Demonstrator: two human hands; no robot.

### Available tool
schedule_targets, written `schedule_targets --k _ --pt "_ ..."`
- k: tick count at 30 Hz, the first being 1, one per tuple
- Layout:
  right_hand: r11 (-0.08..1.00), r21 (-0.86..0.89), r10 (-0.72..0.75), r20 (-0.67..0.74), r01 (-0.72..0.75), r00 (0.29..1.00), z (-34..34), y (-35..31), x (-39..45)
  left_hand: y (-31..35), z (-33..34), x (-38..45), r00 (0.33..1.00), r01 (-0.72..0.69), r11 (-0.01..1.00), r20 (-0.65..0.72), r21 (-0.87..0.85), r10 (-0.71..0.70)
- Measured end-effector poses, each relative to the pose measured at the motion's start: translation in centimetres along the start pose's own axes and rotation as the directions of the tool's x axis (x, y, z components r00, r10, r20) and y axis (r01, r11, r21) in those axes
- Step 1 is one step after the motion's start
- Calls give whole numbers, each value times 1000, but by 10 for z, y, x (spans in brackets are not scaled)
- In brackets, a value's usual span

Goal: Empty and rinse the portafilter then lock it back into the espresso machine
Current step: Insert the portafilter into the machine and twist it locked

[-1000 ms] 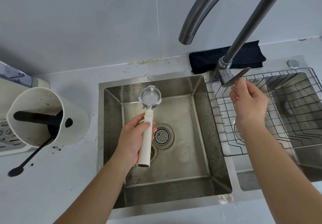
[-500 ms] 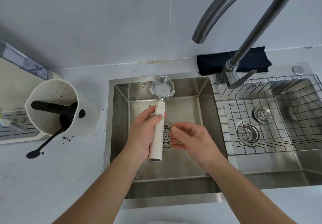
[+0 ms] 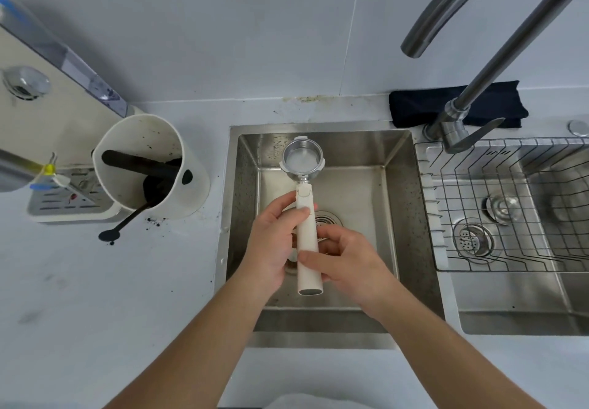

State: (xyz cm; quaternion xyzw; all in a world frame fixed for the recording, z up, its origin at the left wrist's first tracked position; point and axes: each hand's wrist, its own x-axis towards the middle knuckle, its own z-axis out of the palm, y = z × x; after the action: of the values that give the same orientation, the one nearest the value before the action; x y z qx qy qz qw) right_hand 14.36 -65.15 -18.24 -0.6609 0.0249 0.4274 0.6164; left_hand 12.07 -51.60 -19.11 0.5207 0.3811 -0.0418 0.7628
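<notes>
The portafilter (image 3: 303, 160) has a shiny metal basket, which looks clean inside, and a long cream handle. It is held level over the left sink basin (image 3: 360, 192), basket pointing away from me. My left hand (image 3: 274, 243) grips the handle from the left, thumb on top. My right hand (image 3: 344, 259) holds the lower part of the handle from the right. The cream espresso machine (image 3: 41, 96) stands at the far left, partly out of frame, with its drip tray (image 3: 63, 208) below. No water runs from the tap (image 3: 478, 36).
A cream knock box (image 3: 149, 166) with a dark bar and coffee grounds stands left of the sink, a black spoon (image 3: 127, 220) beside it. A wire rack (image 3: 510, 204) sits in the right basin. A dark cloth (image 3: 459, 102) lies behind the tap's base.
My right hand left the tap lever, crossed to the left basin and took hold of the portafilter handle. My head has turned left, bringing the espresso machine into view.
</notes>
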Motion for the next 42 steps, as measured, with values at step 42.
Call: schedule_targets --k 42 --pt "971 -160 192 79 -177 978 211 92 -32 -57 -249 -74 999 6 993 45 120 -11"
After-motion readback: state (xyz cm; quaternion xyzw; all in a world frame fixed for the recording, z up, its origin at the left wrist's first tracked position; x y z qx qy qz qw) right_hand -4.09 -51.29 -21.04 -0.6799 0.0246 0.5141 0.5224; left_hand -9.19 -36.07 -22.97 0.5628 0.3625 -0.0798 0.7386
